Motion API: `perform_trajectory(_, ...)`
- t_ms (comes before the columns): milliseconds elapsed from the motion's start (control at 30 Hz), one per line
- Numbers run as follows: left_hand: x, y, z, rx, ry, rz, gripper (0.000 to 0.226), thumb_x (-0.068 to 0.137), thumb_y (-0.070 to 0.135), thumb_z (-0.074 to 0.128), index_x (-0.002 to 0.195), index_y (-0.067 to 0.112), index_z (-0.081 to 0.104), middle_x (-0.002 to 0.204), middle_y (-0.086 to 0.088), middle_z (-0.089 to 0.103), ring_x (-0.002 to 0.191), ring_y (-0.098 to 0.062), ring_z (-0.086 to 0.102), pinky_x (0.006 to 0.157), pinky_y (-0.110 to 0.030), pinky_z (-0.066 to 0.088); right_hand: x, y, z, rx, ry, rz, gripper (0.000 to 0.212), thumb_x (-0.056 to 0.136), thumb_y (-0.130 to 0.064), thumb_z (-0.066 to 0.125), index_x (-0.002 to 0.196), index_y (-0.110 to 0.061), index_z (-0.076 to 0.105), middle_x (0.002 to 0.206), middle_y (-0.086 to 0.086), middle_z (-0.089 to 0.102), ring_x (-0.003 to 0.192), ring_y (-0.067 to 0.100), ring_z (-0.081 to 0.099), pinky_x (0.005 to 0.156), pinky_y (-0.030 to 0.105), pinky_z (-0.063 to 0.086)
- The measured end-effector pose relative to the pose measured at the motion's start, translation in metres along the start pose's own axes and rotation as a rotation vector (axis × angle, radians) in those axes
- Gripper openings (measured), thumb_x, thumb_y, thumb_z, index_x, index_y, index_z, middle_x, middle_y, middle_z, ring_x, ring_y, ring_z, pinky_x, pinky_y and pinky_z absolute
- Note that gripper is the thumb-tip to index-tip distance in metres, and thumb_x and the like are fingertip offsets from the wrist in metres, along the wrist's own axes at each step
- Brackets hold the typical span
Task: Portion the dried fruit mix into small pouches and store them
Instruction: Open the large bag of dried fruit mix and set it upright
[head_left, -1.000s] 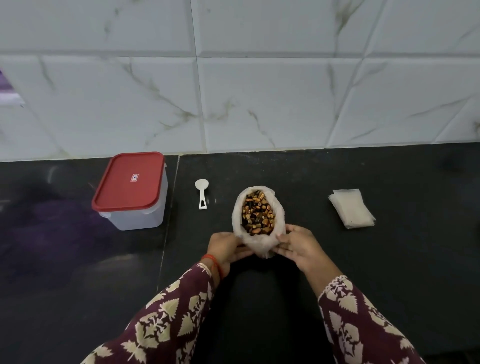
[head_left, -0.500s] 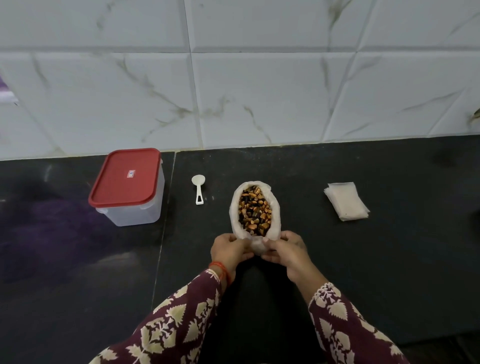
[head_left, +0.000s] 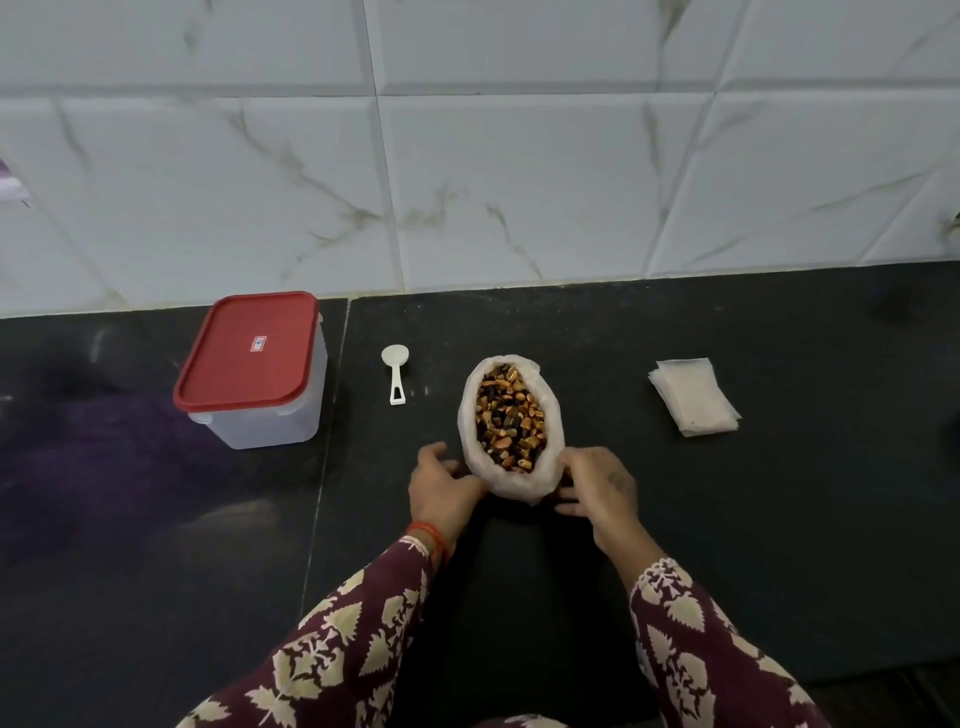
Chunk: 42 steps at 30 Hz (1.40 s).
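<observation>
We see the open white bag (head_left: 511, 470) standing upright mid-counter, filled with brown and dark dried fruit mix (head_left: 510, 410). A stack of small white pouches (head_left: 693, 396) lies well apart on its right, flat.

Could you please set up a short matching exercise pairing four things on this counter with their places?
Things:
1. red-lidded clear plastic box
2. small white plastic scoop
3. open white bag of dried fruit mix
4. stack of small white pouches

Places:
A. between both hands
B. far left
C. far right
D. just right of the counter seam

Pairs: 1-B, 2-D, 3-A, 4-C
</observation>
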<state>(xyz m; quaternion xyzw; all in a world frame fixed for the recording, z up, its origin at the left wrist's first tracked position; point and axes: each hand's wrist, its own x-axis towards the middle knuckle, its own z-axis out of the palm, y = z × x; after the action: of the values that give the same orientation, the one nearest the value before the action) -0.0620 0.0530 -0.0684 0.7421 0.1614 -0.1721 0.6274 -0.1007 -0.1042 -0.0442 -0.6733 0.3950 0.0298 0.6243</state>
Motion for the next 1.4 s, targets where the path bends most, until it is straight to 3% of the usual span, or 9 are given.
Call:
perform_trajectory(167, 0.006, 0.018, 0.007, -0.192, 0.007, -0.076, 0.014, 0.089, 0.012, 0.062, 0.098, 0.002, 0.065, 0.099, -0.015, 0.069, 0.085, -0.023, 0.07, 0.076, -0.034, 0.059, 0.016, -0.006, 0.015, -0.259, 0.034, -0.165, 0.015, 0.096, -0.027, 0.051, 0.098, -0.018, 0.063, 0.101, 0.005, 0.065, 0.09, 0.019, 0.063, 0.083, 0.04, 0.056)
perform_trajectory(300, 0.013, 0.028, 0.008, -0.526, -0.102, -0.237, 0.012, 0.094, 0.0, 0.05, 0.099, -0.001, 0.061, 0.09, -0.013, 0.064, 0.08, -0.021, 0.063, 0.069, -0.03, 0.053, 0.02, -0.017, 0.008, 0.463, -0.165, 0.196, 0.016, 0.098, -0.007, 0.045, 0.093, -0.008, 0.06, 0.09, 0.011, 0.064, 0.082, 0.021, 0.061, 0.066, 0.035, 0.05)
perform_trajectory(367, 0.013, 0.03, 0.005, -0.625, -0.181, -0.303, 0.018, 0.095, -0.002, 0.045, 0.107, -0.005, 0.058, 0.09, -0.013, 0.063, 0.081, -0.023, 0.061, 0.066, -0.03, 0.051, 0.02, -0.016, 0.002, 0.503, -0.218, 0.238, 0.016, 0.098, -0.005, 0.043, 0.095, -0.006, 0.059, 0.09, 0.011, 0.063, 0.082, 0.022, 0.06, 0.064, 0.034, 0.049)
perform_trajectory(567, 0.033, 0.02, -0.006, -0.131, 0.039, -0.114, 0.035, 0.081, 0.011, 0.058, 0.115, 0.013, 0.051, 0.105, -0.012, 0.061, 0.09, -0.026, 0.066, 0.075, -0.037, 0.058, 0.034, -0.021, -0.003, -0.297, -0.007, -0.022, 0.017, 0.093, -0.029, 0.045, 0.096, -0.018, 0.058, 0.09, 0.006, 0.067, 0.08, 0.022, 0.067, 0.077, 0.04, 0.057)
perform_trajectory(767, 0.045, 0.037, 0.008, 0.14, 0.1, 0.018, 0.016, 0.09, 0.026, 0.058, 0.082, 0.016, 0.067, 0.092, -0.007, 0.068, 0.091, -0.022, 0.065, 0.086, -0.038, 0.055, 0.053, -0.038, 0.018, -0.546, 0.04, -0.251, 0.026, 0.096, -0.034, 0.046, 0.095, -0.014, 0.063, 0.09, -0.001, 0.061, 0.083, 0.014, 0.057, 0.073, 0.029, 0.048)
perform_trajectory(967, 0.052, 0.046, 0.004, -0.429, -0.166, -0.309, 0.013, 0.093, 0.003, 0.048, 0.096, -0.002, 0.06, 0.087, -0.014, 0.064, 0.079, -0.024, 0.062, 0.066, -0.033, 0.051, 0.076, -0.045, 0.015, -0.046, -0.059, 0.072, 0.028, 0.095, -0.021, 0.047, 0.104, -0.003, 0.066, 0.105, 0.015, 0.067, 0.094, 0.024, 0.063, 0.086, 0.036, 0.051)
perform_trajectory(1133, 0.067, 0.044, 0.004, -0.028, 0.009, -0.115, 0.026, 0.08, 0.016, 0.052, 0.105, 0.012, 0.058, 0.104, -0.013, 0.065, 0.091, -0.029, 0.066, 0.078, -0.041, 0.057, 0.078, -0.046, 0.011, -0.609, 0.08, -0.222, 0.032, 0.096, -0.03, 0.036, 0.079, -0.012, 0.056, 0.081, 0.003, 0.057, 0.071, 0.014, 0.051, 0.069, 0.032, 0.041)
perform_trajectory(1267, 0.075, 0.055, 0.012, 0.19, 0.036, 0.028, 0.031, 0.083, 0.037, 0.06, 0.106, 0.016, 0.065, 0.103, -0.003, 0.065, 0.096, -0.02, 0.063, 0.088, -0.038, 0.054, 0.088, -0.053, 0.02, -0.585, -0.008, -0.361, 0.025, 0.097, -0.035, 0.041, 0.099, -0.018, 0.059, 0.089, -0.004, 0.057, 0.084, 0.013, 0.054, 0.069, 0.028, 0.039)
perform_trajectory(1400, 0.089, 0.067, 0.017, 0.197, 0.025, 0.017, 0.016, 0.088, 0.018, 0.057, 0.08, 0.008, 0.067, 0.085, -0.009, 0.064, 0.082, -0.022, 0.061, 0.08, -0.037, 0.052, 0.105, -0.065, 0.034, -0.463, -0.051, -0.209, 0.035, 0.096, -0.025, 0.037, 0.067, -0.013, 0.052, 0.068, 0.001, 0.049, 0.062, 0.014, 0.047, 0.056, 0.028, 0.035)
